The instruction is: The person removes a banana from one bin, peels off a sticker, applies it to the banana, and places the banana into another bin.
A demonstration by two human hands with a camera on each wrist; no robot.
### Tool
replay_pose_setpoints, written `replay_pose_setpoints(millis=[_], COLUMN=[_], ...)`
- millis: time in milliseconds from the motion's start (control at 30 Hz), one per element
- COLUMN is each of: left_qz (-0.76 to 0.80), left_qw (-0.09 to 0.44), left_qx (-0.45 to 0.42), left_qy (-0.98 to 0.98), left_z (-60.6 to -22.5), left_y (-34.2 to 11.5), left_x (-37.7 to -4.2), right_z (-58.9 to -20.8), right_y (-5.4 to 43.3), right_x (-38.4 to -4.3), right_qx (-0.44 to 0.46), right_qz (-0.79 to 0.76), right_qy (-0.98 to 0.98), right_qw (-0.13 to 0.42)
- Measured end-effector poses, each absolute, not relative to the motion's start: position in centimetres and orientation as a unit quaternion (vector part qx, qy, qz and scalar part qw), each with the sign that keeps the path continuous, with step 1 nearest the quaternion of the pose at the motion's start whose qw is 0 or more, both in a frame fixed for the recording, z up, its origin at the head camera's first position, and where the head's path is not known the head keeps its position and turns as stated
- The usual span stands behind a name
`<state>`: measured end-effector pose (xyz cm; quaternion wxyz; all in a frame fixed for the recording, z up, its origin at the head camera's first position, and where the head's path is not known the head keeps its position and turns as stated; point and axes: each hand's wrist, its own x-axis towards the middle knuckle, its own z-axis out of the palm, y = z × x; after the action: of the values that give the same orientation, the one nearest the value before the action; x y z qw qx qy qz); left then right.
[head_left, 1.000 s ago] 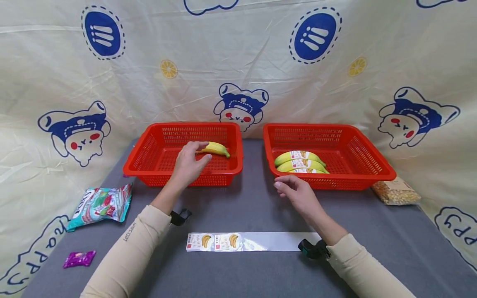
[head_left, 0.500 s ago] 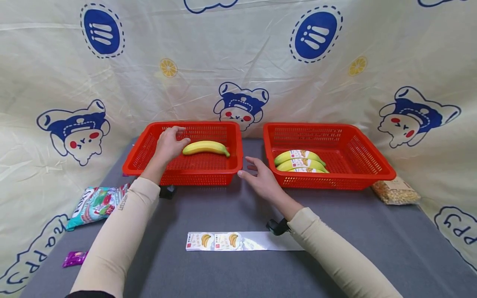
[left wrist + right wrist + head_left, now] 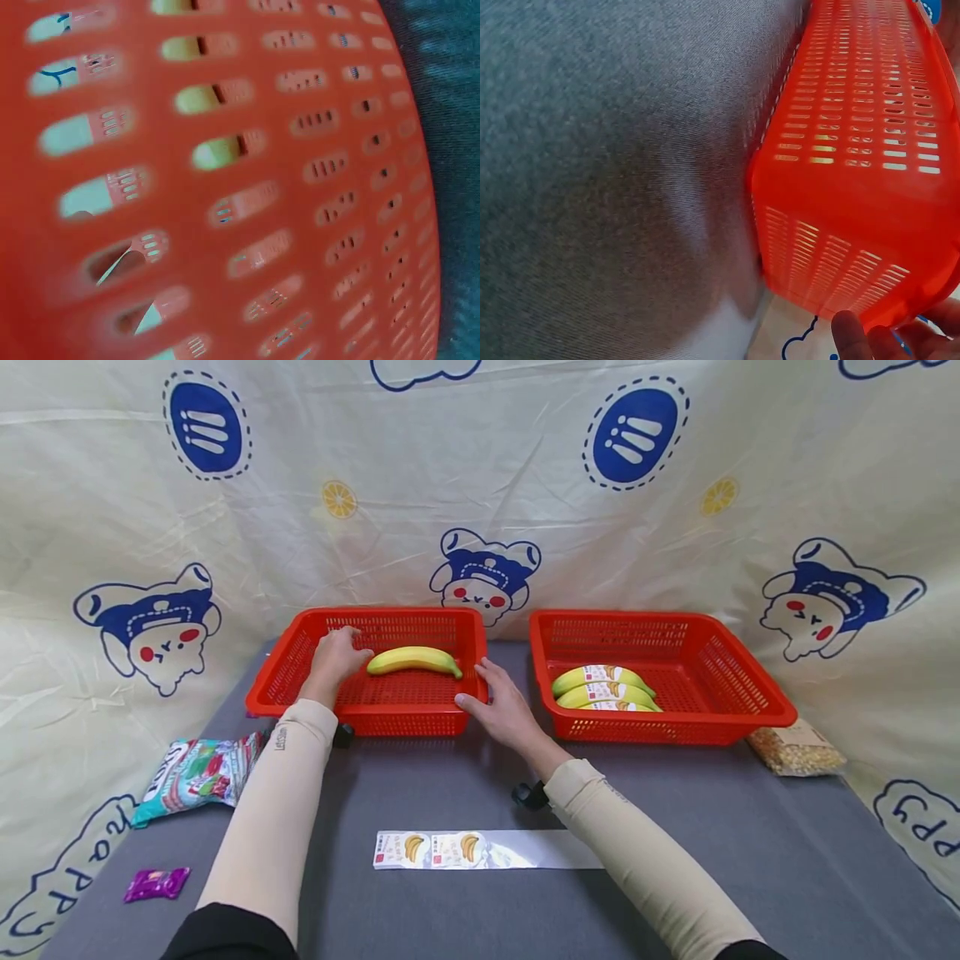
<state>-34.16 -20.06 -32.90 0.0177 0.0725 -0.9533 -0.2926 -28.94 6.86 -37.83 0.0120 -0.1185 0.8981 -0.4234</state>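
A single yellow banana (image 3: 415, 661) lies in the left red basket (image 3: 405, 722). Over that basket's left part is my left hand (image 3: 334, 662), its thumb close to the banana's left end, its other fingertips partly hidden. My right hand (image 3: 501, 703) is at the basket's right front corner, fingers spread along the rim; firm contact is hard to judge. Fingertips (image 3: 849, 336) appear beside the basket's rim in the right wrist view. The left wrist view is filled by the slotted basket wall (image 3: 172, 225), with yellow showing through some slots.
The right red basket (image 3: 675, 727) holds several bananas (image 3: 606, 687) with labels. A label strip (image 3: 480, 849) lies in front, partly under the right forearm. Snack bag (image 3: 198, 777) and purple packet (image 3: 157, 884) are at left; a bag of kernels (image 3: 798, 749) is at right.
My right hand has moved left from the right basket to the left basket's corner. My left hand has moved left, off the banana, and lowered slightly. The banana has stayed in place.
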Motion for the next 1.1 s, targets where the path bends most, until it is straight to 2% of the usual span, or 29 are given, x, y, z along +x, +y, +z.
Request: replay_pose_setpoints(millis=[467,933,1100], left_qz=[-0.276,-0.265,-0.286], left_qw=[0.006,-0.012,0.015], left_qx=[0.040,-0.001,-0.004], left_qy=[-0.960,-0.964,-0.958], left_z=[-32.5,-29.6,-28.8], left_y=[-18.6,-17.6,-17.8], left_x=[-34.3,-34.7,-35.1], right_z=[-38.4,-38.8,-38.8], right_y=[6.9,7.0,7.0], right_x=[-27.3,-26.7,-26.4], right_qx=[-0.131,-0.142,-0.149], right_qz=[-0.404,-0.406,-0.409], right_qy=[0.905,0.902,0.899], right_qw=[-0.025,-0.047,-0.050])
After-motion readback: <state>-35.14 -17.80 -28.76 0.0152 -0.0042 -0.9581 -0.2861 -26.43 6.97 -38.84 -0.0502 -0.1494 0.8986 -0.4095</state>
